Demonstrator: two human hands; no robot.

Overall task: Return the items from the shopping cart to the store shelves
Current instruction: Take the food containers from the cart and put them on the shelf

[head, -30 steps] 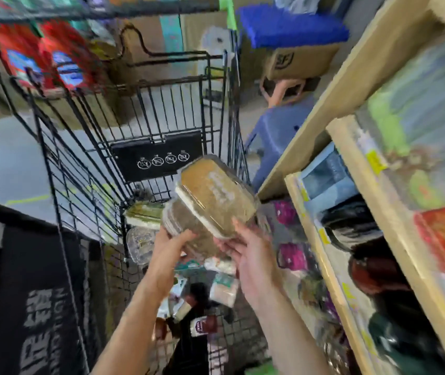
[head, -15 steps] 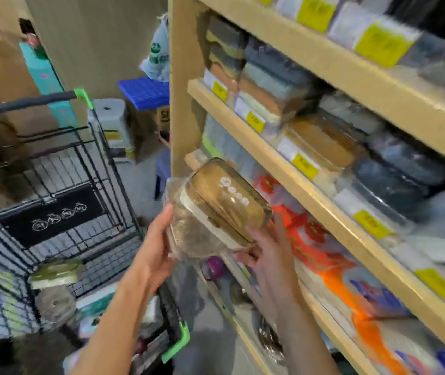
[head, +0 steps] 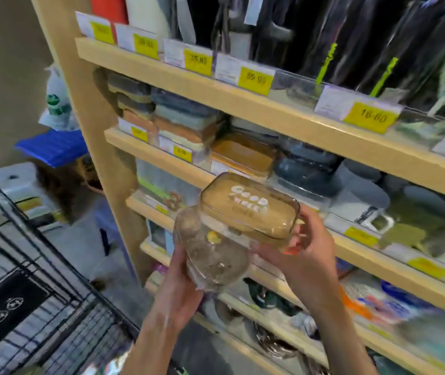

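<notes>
A: A person held two clear brown containers in front of the wooden shelves (head: 283, 112): a rectangular lidded box (head: 248, 209) lettered "GOOD", propped on a rounder container (head: 213, 255), both in the air just off the front edge of a middle shelf.

B: And the hands?

A: The left hand (head: 180, 290) gripped the rounder container from below; the right hand (head: 302, 255) curled round the box's right end.

B: The risk?

A: The box looked tilted and loosely stacked; it could have slid off, or knocked the matching amber boxes (head: 243, 155) at the shelf edge. The shopping cart (head: 39, 307) stood at lower left.
</notes>
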